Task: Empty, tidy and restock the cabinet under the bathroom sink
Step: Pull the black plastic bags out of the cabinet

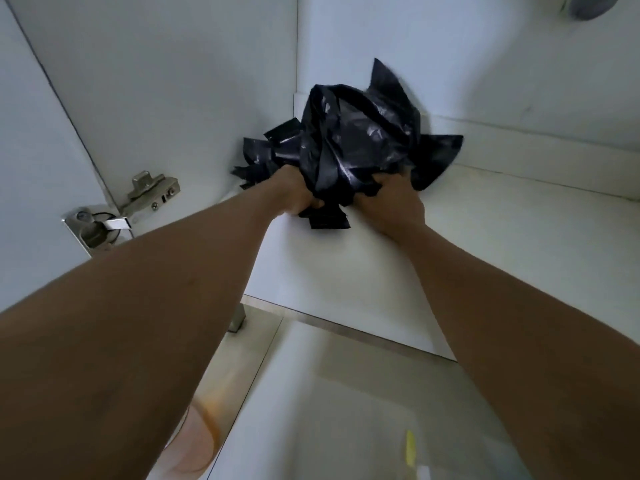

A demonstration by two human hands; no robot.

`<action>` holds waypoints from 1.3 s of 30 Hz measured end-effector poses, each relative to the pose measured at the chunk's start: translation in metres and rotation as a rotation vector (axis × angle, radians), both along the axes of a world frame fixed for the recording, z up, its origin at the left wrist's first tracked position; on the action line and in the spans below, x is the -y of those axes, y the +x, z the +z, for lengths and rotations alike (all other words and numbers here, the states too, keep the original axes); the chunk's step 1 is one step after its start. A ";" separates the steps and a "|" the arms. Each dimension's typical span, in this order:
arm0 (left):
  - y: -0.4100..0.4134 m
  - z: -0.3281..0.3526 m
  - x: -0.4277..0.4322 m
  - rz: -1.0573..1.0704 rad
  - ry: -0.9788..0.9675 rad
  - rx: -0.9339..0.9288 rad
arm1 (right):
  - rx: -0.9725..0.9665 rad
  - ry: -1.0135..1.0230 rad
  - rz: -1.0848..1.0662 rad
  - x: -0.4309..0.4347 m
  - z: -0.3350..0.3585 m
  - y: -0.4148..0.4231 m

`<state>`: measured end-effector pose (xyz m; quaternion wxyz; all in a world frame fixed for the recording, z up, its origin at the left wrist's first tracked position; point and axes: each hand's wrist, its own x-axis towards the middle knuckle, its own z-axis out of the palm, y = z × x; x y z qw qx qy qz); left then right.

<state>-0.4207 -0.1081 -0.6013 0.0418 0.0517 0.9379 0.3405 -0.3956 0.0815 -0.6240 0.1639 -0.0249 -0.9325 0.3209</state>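
Note:
A crumpled bundle of black plastic bags [349, 140] sits in the back left corner of the white cabinet floor [485, 244]. My left hand [298, 197] grips the bundle's lower left side, and my right hand [391, 202] grips its lower right side. Both arms reach straight into the cabinet. Loose black flaps stick out left, right and above the bundle. My fingertips are buried in the plastic.
A metal door hinge [152, 195] is fixed to the left cabinet wall, with its cup on the open door [93, 226]. A metal cabinet leg [237, 318] stands on the tiled floor below. A grey object [588, 5] shows at the top right.

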 end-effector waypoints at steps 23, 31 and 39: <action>0.275 -0.010 0.017 -0.068 -0.197 -0.211 | -0.134 -0.591 0.197 0.046 0.002 0.270; 0.396 -0.123 0.043 0.040 -0.097 -0.116 | -0.006 -0.281 0.406 0.058 -0.098 0.363; 0.399 -0.145 0.029 -0.030 0.213 0.207 | 0.334 0.269 0.310 0.054 -0.100 0.345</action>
